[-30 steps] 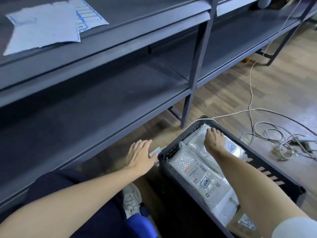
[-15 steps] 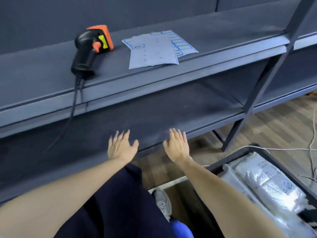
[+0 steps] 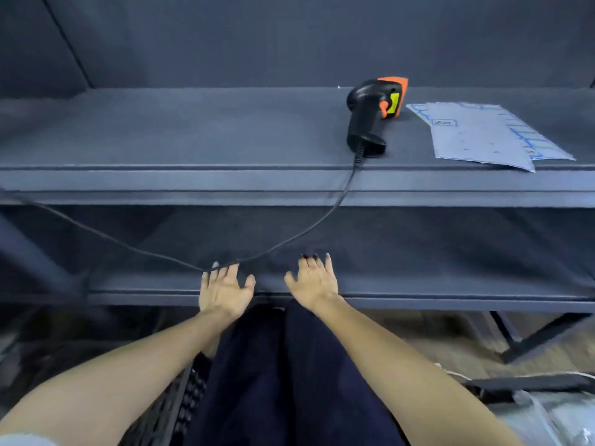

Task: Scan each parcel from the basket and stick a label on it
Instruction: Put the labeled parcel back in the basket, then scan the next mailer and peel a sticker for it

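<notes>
On the upper shelf (image 3: pixel 193 136) ahead of you lies the scanner (image 3: pixel 370 114), with label sheets (image 3: pixel 483 136) just beside it to the right. Its cable (image 3: pixel 289 239) sags across the lower shelf (image 3: pixel 450 252) to your left hand (image 3: pixel 223 291). Both your left hand and right hand (image 3: pixel 314 284) are spread, holding nothing. Parcels (image 3: pixel 553 416) show at the bottom right corner.

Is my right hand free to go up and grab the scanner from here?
Probably yes: the right hand is open and empty by the lower shelf, and nothing stands between it and the scanner above.
</notes>
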A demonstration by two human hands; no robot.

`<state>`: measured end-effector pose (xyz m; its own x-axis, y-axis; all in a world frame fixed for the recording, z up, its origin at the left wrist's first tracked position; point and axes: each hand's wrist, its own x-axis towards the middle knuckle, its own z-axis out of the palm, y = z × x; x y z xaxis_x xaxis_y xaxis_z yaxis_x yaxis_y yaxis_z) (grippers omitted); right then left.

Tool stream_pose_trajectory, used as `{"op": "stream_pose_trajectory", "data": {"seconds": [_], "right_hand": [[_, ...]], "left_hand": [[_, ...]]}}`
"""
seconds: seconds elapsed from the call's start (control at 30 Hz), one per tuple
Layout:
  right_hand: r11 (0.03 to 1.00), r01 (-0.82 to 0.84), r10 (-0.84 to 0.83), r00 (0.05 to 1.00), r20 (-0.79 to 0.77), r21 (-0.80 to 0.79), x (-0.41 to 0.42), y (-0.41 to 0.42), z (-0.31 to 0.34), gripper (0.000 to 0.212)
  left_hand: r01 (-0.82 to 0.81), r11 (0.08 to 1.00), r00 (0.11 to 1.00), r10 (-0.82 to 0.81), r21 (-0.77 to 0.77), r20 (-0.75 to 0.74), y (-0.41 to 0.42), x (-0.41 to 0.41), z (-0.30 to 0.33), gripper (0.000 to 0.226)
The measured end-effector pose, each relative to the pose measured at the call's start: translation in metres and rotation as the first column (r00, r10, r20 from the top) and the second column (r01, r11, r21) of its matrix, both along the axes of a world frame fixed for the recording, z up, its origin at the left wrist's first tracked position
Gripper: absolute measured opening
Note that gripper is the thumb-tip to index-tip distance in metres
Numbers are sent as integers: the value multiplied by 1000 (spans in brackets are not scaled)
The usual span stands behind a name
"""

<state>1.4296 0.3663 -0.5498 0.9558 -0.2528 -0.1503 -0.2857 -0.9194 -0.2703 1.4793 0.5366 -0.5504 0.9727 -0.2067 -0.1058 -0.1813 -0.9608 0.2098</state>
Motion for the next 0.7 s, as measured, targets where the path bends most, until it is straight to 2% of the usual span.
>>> {"op": "stream_pose_trajectory", "data": {"seconds": [0.2,0.4,0.7], "right_hand": [[970,-244,243,968,-66,-9,29,93,-11,65],[888,-459,460,883,-90,35,33,173,-31,63],[793,-604,607,773,-185,80,28,238,-70,63]], "left_hand": [[-209,975,972,197,-82,-127,90,-6,-32,61],[-405,914,874,377,-30,-308,176,-37,-87,64],[-547,837,757,497,6,-423,228,-59,-150,62]]}}
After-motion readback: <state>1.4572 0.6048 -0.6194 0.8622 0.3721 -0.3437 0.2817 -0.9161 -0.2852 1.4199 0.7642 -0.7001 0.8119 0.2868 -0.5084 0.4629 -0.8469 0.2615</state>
